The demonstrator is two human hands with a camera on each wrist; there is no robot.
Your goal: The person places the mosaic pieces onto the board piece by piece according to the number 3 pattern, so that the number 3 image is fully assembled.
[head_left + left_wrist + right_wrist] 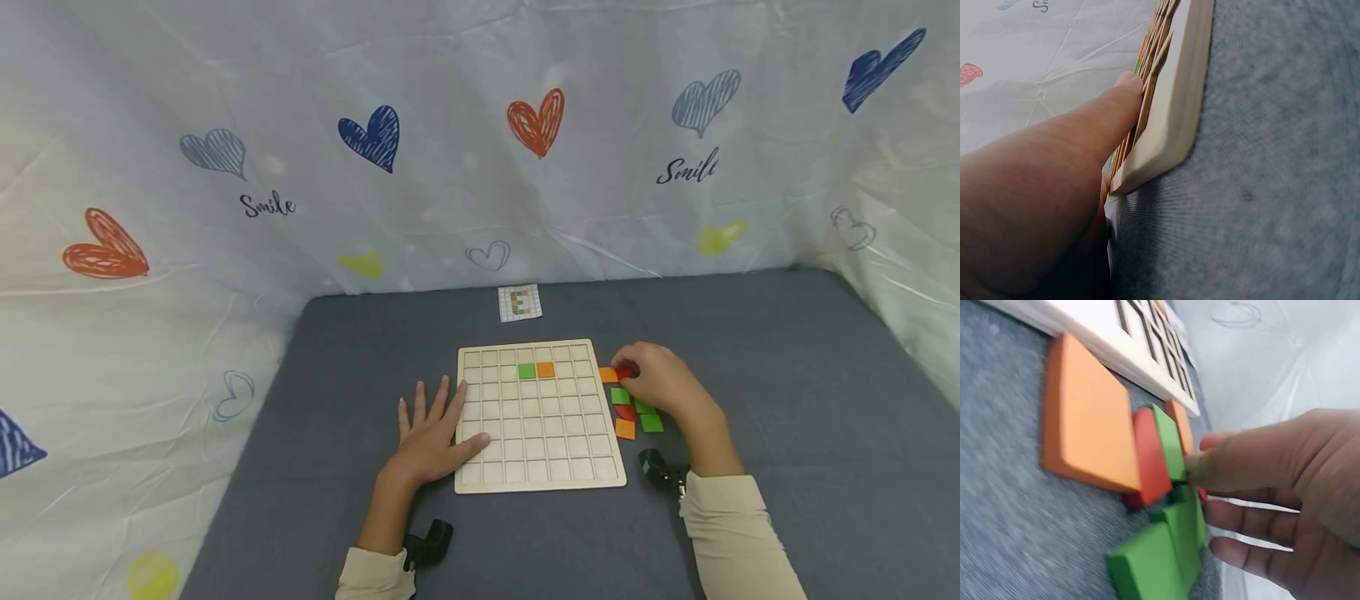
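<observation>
My left hand [429,446] lies with fingers spread over the left edge of a wooden grid board [542,427], its thumb resting on the grid. In the left wrist view the thumb [1107,112] presses at the board's raised rim. A green tile [527,371] and an orange tile [545,369] sit side by side in upper cells. Right of the board, my right hand [666,385] pinches a red tile [624,374] at the far end of a loose group, beside an orange tile [607,375]. The fingers partly hide the red tile.
More loose tiles lie along the board's right side: a green tile [620,396], a rounded red tile [626,412], an orange tile [626,429] and several greens. A small printed pattern card [520,302] lies behind the board on the grey cloth [360,358]. A white curtain [450,200] hangs behind.
</observation>
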